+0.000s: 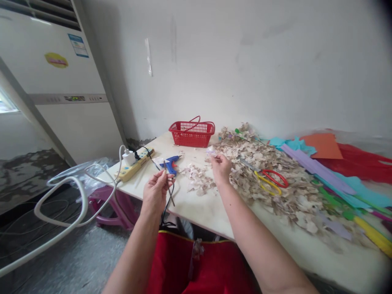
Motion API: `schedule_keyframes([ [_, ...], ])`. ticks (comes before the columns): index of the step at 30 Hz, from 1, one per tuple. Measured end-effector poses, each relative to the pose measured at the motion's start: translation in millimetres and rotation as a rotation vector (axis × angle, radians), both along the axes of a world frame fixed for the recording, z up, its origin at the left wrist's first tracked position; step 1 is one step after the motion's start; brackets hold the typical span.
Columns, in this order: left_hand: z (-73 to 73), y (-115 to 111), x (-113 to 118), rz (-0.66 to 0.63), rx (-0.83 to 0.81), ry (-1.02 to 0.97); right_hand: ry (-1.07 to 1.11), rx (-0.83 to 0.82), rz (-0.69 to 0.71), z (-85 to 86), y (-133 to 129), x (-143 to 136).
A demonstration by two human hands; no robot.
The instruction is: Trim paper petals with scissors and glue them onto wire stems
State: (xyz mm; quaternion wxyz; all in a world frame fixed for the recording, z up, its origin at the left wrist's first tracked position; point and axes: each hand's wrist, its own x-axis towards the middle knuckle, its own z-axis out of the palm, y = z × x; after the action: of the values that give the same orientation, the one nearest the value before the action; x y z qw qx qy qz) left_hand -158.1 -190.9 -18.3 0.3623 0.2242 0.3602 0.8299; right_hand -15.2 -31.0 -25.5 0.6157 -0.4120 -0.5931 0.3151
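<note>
The left hand (157, 188) is closed, thumb against fingers, on a thin dark stick (170, 191) above the near-left edge of the counter (196, 210). The right hand (221, 166) is pinched shut on a small pale piece (211, 151), near the loose heap of dry-looking flakes (294, 198) that spreads toward the counter's right side. Scissors (273, 179) with one red and one yellow handle lie on that heap. The blue glue gun (171, 164) lies beyond the left hand, the power strip (133, 170) along the left edge, and the red basket (192, 139) by the far edge.
</note>
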Motion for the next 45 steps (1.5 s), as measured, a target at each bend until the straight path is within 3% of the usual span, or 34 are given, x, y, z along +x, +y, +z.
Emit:
schedule_keyframes([
  [7, -1.5, 7.7, 6.7, -0.095, -0.073, -0.031, -0.412, 0.113, -0.056, 11.9, 6.6, -15.3],
  [12, -2.5, 10.3, 2.7, -0.132, -0.108, -0.064, -0.479, 0.190, -0.154, 30.3, 33.4, -28.7],
  [16, -4.2, 8.8, -2.8, -0.142, -0.129, -0.077, -0.491, 0.197, -0.209, 32.5, 60.9, -44.8],
  [20, 0.4, 3.6, -10.4, -0.102, -0.108, -0.106, -0.417, 0.054, -0.173, 27.2, 87.8, -60.0],
  [24, 10.0, -1.8, -21.3, -0.019, -0.036, -0.183, -0.246, -0.186, -0.027, 20.6, 107.9, -66.8],
  [28, 18.7, -4.2, -33.6, 0.050, 0.015, -0.275, -0.243, -0.368, 0.146, 12.8, 115.9, -65.9],
  [31, 22.2, -3.7, -37.5, 0.052, 0.013, -0.291, -0.287, -0.499, 0.230, 9.8, 117.2, -63.0],
  [34, 21.8, -1.0, -34.7, 0.031, -0.009, -0.269, -0.309, -0.540, 0.222, 12.2, 116.8, -60.1],
  [40, 16.5, 8.2, -21.9, -0.087, -0.041, -0.212, -0.259, -0.397, 0.261, 28.4, 90.7, -55.2],
  [45, 18.9, 11.6, -10.5, -0.162, -0.069, -0.219, -0.195, -0.262, 0.449, 49.2, 43.9, -46.5],
])
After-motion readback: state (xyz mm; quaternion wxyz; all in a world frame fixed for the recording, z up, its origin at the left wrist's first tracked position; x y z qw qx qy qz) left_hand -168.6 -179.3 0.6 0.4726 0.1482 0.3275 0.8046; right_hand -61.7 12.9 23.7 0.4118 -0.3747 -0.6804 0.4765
